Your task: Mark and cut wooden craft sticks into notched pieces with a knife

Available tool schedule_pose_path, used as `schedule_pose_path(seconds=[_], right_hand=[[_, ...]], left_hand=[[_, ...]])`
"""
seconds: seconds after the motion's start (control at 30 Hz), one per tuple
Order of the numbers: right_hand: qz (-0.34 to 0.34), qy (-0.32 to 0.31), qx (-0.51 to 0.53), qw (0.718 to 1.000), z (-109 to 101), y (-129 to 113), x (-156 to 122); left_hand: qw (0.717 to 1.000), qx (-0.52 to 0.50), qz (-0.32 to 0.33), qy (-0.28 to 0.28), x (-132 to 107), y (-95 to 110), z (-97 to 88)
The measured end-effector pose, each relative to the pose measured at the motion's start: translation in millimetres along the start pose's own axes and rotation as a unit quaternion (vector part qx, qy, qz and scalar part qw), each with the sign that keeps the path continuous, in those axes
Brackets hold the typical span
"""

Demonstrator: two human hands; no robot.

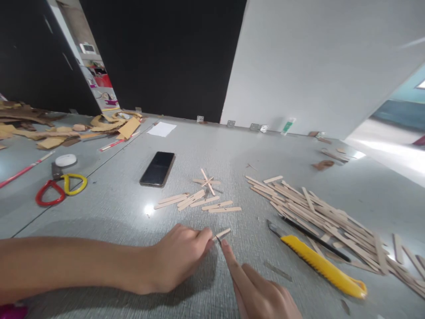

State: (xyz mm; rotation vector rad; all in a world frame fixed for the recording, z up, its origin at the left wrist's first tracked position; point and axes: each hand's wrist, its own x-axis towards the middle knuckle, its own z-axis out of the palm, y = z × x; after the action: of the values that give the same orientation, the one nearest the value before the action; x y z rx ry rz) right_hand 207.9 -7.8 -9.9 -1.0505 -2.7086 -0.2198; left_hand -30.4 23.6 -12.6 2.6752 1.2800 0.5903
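My left hand (pixel 181 257) lies on the grey table with its fingers curled, pinching a short wooden stick piece (pixel 223 233) against the surface. From the lower right my right hand (pixel 255 288) reaches in, closed around a thin dark blade (pixel 218 240) with the index finger laid along it. The blade tip touches the stick piece near my left fingertips. A few cut wooden sticks (pixel 199 201) lie just beyond both hands, and two crossed sticks (pixel 207 181) sit behind them.
A large heap of wooden sticks (pixel 318 212) spreads at the right. A yellow utility knife (pixel 318 261) and a black pen (pixel 315 237) lie beside it. A phone (pixel 157 169), scissors (pixel 59 188), a white round object (pixel 65 160) and cardboard scraps (pixel 66 130) sit left.
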Motion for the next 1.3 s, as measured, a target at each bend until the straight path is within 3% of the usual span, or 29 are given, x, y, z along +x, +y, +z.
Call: schedule_pose_path(seconds=[0.2, 0.37, 0.63, 0.8, 0.93, 1.3], right_hand=[[-0.003, 0.014, 0.063, 0.998, 2, 5, 10], [-0.007, 0.050, 0.039, 0.998, -1, 1, 14], [-0.005, -0.010, 0.014, 1.000, 9, 5, -10], [0.062, 0.030, 0.113, 0.991, 9, 13, -5], [0.075, 0.037, 0.160, 0.984, 9, 10, 0], [0.063, 0.073, 0.140, 0.985, 13, 7, 4]], left_hand=[[0.999, -0.031, 0.007, -0.009, 3, -5, 1.7], [0.997, -0.066, -0.027, 0.000, 3, -7, 6.3], [0.990, -0.113, -0.081, 0.017, 7, -8, -1.7], [0.988, -0.135, -0.070, 0.016, 4, -11, 1.7], [0.988, -0.145, -0.048, 0.010, 2, -11, 3.2], [0.992, -0.124, -0.007, 0.005, 4, -10, 2.2]])
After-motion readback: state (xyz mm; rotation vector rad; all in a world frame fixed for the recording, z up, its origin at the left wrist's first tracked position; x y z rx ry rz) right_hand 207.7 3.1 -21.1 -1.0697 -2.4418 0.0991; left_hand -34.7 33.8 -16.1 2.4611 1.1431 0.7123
